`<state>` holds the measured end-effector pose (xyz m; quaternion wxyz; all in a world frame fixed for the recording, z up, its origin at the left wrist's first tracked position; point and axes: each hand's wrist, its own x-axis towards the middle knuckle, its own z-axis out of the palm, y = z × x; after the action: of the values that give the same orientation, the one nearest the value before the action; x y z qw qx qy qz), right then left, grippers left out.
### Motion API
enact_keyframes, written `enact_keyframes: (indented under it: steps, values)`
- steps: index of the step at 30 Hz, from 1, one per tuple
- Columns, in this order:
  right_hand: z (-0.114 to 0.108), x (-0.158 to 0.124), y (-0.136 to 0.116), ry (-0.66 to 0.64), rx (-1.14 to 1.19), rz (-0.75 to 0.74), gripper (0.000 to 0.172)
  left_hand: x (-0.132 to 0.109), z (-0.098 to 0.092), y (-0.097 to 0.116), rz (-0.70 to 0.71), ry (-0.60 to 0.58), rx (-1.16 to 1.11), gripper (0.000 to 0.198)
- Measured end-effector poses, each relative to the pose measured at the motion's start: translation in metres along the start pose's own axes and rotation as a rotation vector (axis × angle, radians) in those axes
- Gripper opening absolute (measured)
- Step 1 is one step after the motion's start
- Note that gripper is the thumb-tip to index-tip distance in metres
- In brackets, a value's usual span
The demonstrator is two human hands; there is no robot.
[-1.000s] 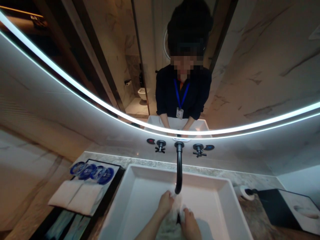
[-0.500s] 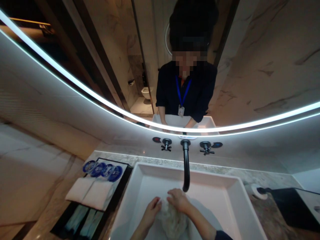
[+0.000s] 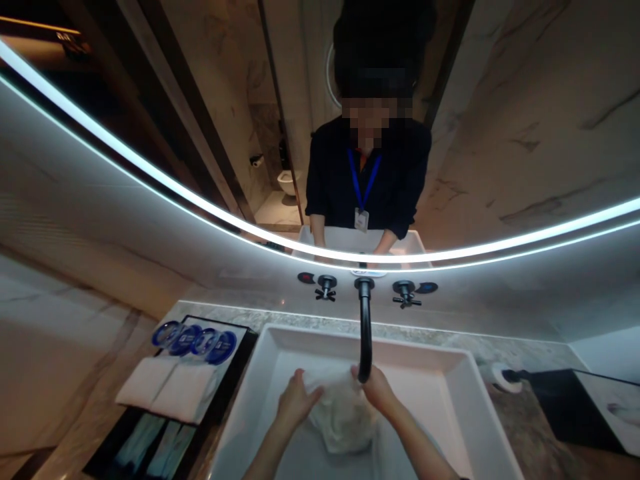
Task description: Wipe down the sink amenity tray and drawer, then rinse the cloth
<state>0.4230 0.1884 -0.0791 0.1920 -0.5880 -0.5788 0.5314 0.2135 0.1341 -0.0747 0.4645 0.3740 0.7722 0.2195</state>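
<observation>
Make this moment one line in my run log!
left hand: white cloth | right hand: white cloth | place: white sink

Marble counter (image 3: 530,420) — black tray (image 3: 235,373) — folded white towel (image 3: 165,390) — white basin (image 3: 320,337)

LED mirror strip (image 3: 350,259) — bright glare — room dim, edges fisheye-bowed

Cloth (image 3: 343,415) in basin (image 3: 400,350) under faucet (image 3: 365,327); folded towels (image 3: 165,390) on tray (image 3: 233,373) left of basin; mirror (image 3: 500,133) behind.
</observation>
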Motion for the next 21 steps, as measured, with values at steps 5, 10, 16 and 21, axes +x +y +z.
enact_keyframes:
  steps: [5, 10, 16, 21]
  values:
    - [0.021, 0.019, -0.008, -0.057, 0.042, 0.028, 0.039, -0.005, 0.025, 0.016, 0.299, -0.165, -0.039, 0.042]
    - [-0.008, 0.015, 0.007, 0.040, -0.008, -0.032, 0.050, -0.001, 0.019, 0.032, 0.130, -0.267, -0.362, 0.028]
    - [-0.014, -0.020, 0.032, 0.098, -0.242, 0.075, 0.057, -0.012, 0.013, 0.044, 0.081, -0.537, -0.457, 0.026]
    - [-0.006, -0.032, 0.065, 0.180, -0.427, 0.301, 0.046, 0.007, 0.018, 0.021, -0.059, -0.228, -0.318, 0.029]
